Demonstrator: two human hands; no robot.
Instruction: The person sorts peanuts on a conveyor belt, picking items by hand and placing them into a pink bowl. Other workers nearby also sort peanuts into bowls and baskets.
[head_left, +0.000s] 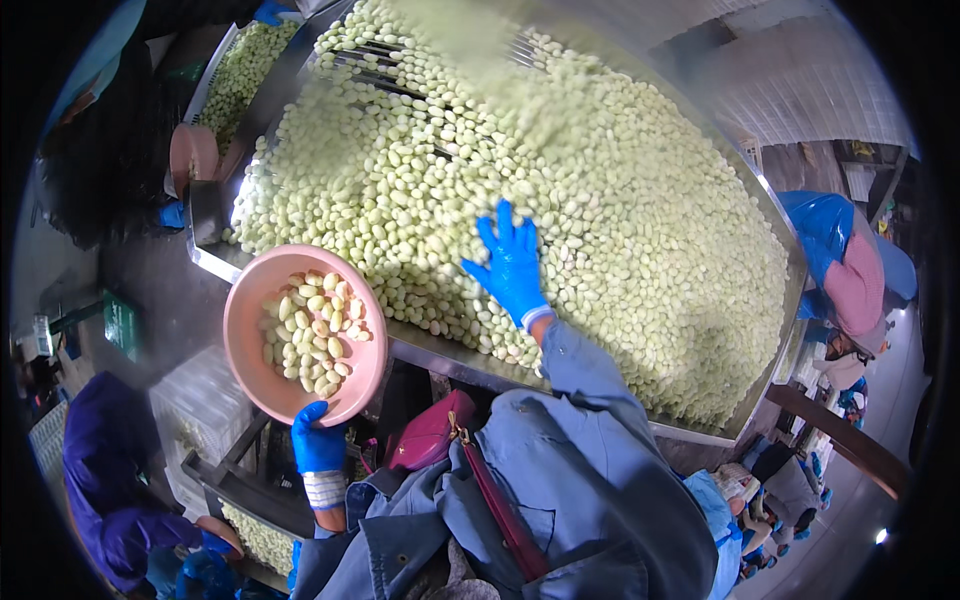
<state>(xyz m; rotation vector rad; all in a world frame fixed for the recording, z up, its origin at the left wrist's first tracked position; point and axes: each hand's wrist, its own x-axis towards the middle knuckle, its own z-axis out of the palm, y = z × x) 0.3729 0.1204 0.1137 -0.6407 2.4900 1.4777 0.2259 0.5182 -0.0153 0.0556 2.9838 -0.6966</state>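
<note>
My left hand (319, 439), in a blue glove, grips the rim of a pink plastic bowl (244, 330) from its near side. Several pale green and yellowish oval fruits (311, 330), grape-like, lie inside the bowl, some with brown patches. Over a wide metal sorting tray (450, 367), my right hand (511, 262) has its blue-gloved fingers spread on a thick layer of similar green fruits (637, 247). I see nothing gripped in it, though its palm is hidden. Dark slots (375, 64) show through the fruits near the tray's far side. The bowl overlaps the tray's near left edge.
A white crate of fruits (244, 75) and another pink bowl (193, 154) stand at the upper left. Clear plastic crates (202, 405) are stacked at lower left, near a person in purple (112, 480). Another person (855, 277) is at the right. A magenta bag (427, 439) hangs before me.
</note>
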